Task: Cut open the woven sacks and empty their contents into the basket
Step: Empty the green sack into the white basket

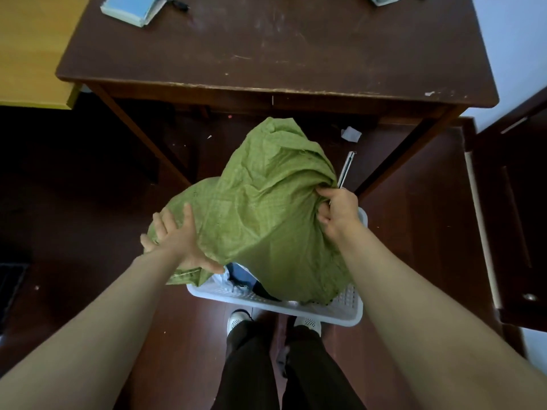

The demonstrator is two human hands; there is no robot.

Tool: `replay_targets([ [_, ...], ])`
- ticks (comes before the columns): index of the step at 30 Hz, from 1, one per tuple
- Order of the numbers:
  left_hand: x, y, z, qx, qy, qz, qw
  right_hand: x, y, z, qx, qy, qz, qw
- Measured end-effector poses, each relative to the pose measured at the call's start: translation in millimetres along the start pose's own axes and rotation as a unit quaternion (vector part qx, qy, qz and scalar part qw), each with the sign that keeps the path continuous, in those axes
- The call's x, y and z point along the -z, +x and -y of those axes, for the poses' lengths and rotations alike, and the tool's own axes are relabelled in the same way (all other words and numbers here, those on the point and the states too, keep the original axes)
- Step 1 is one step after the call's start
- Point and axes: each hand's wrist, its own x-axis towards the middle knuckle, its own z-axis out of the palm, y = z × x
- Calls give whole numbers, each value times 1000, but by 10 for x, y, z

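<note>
Left hand (177,238): fingers spread flat, pressing the lower left flank of the green woven plastic sack (266,208). Right hand (337,214): fist bunched round a gather of cloth on the sack's right side. Hands well apart, sack between them.

Sack is held tipped over the white perforated plastic basket (349,309) on the floor, hem hanging into it. Blue and white items (239,276) show beneath.

Judgement: emptying step. Raise the closed end, keep the mouth inside the rim, shake in short strokes.

Sack looks slack, heavily creased, mostly emptied.

Slim silver cutter-like tool (347,168) just beyond right hand; held or not, cannot tell. Dark brown wooden table (266,54) behind.
</note>
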Motion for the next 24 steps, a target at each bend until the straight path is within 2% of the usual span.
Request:
replay_targets([
  [3, -215, 44, -111, -18, -56, 13, 998, -25, -30, -41, 0, -21, 7, 1000],
  [6, -379, 204, -274, -7, -155, -76, 985, -47, -44, -129, 1, -46, 26, 999],
  [8, -328, 285, -311, 36, -252, -129, 958, -7, -35, -159, 4, -77, 27, 997],
  [11, -136, 336, -221, 106, -423, -156, 886, 60, -48, -147, 26, -149, 26, 988],
  [13, -1, 282, -194, 116, -463, -164, 863, 6, -68, -96, 58, -172, 24, 983],
  [15, 145, 132, -272, 58, -461, -184, 866, -74, -95, 4, 109, -174, 1, 979],
  [17, 371, -76, -399, -61, -433, -208, 875, -71, -98, 112, 164, -184, -49, 968],
  [20, 709, -469, -566, -195, -451, -215, 844, 99, -127, 197, 208, -265, -100, 936],
  [22, 831, -651, -613, -217, -463, -213, 833, 189, -153, 208, 220, -308, -125, 917],
  [24, 907, -788, -625, -211, -501, -203, 814, 194, -189, 241, 250, -282, -146, 915],
])
